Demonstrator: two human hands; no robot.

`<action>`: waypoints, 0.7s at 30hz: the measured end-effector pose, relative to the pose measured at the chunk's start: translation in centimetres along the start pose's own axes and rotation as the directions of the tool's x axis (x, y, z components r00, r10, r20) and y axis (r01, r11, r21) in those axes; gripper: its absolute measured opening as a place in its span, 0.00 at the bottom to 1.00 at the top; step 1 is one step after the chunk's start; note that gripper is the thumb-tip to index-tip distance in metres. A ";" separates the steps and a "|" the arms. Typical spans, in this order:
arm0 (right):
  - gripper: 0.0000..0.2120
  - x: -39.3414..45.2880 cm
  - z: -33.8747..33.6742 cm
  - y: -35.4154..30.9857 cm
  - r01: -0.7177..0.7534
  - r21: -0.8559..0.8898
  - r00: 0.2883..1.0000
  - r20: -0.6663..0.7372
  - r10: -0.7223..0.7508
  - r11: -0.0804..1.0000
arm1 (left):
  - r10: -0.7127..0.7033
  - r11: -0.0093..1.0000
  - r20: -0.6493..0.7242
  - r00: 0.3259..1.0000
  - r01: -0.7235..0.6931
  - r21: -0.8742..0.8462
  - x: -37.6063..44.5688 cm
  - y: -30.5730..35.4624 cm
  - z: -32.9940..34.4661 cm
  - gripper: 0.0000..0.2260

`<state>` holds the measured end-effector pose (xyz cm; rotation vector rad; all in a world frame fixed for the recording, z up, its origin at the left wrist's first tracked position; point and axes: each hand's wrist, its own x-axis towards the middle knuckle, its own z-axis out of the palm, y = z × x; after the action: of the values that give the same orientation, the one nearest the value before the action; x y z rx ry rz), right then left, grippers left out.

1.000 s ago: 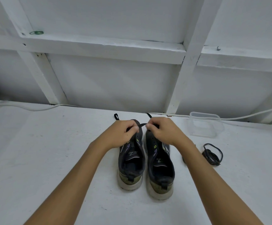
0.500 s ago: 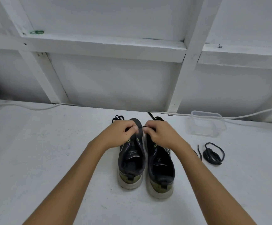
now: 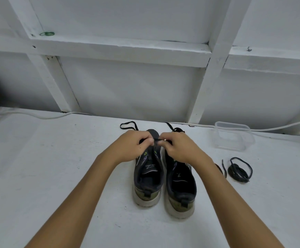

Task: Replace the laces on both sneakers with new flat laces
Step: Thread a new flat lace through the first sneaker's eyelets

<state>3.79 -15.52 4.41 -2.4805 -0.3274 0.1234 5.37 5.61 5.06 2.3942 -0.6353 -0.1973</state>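
Two dark sneakers with pale soles stand side by side, heels toward me: the left sneaker and the right sneaker. My left hand and my right hand meet over the left sneaker's front, both pinching a black lace stretched between their fingertips. The lace's loose ends trail past the toes, one looping at the left, another at the right. My hands hide the eyelets.
A coiled black lace lies right of the sneakers. Behind it stands a clear plastic container. A white cable runs along the wall's foot. White wooden framing rises behind the white surface.
My hands have drawn closer together over the left sneaker, and the lace's loose ends have slid farther out beyond the toes. The sneakers have not moved.
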 end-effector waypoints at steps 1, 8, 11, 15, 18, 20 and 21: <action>0.09 -0.1 -0.3 0.2 -0.038 0.001 0.999 -0.009 0.038 0.999 | -0.018 0.999 0.006 1.000 0.017 0.047 -0.2 -0.3 -0.2 0.10; 0.07 -2.5 -2.8 3.1 -0.318 -0.162 0.946 0.007 0.324 0.934 | -0.178 0.978 0.082 0.981 0.168 0.121 -2.9 -3.3 -1.5 0.11; 0.12 -3.1 -1.8 1.1 -0.234 -0.125 0.969 0.045 0.241 0.964 | -0.162 0.987 0.113 0.980 0.160 0.026 -3.3 -2.6 -1.4 0.10; 0.22 -2.8 -0.2 -2.4 -0.086 0.023 0.993 0.089 0.083 0.996 | -0.093 0.988 0.140 0.986 0.108 -0.108 -3.5 -0.9 -1.8 0.08; 0.08 -2.5 0.6 -4.1 0.015 0.047 0.993 0.114 -0.020 0.999 | -0.061 0.983 0.140 0.988 0.084 -0.160 -3.5 -0.4 -2.5 0.09; 0.10 -2.4 0.4 -4.3 -0.009 0.045 0.998 0.070 0.006 0.999 | -0.060 0.984 0.145 0.988 0.083 -0.157 -3.6 -0.6 -3.1 0.08; 0.10 -2.4 0.1 -4.1 -0.041 0.044 0.999 0.037 0.040 0.998 | -0.066 0.984 0.150 0.986 0.089 -0.151 -3.7 -0.8 -3.3 0.08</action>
<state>0.62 -12.92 6.76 -2.4440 -0.2865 0.1902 3.44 9.80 7.09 2.2674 -0.5697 -0.4421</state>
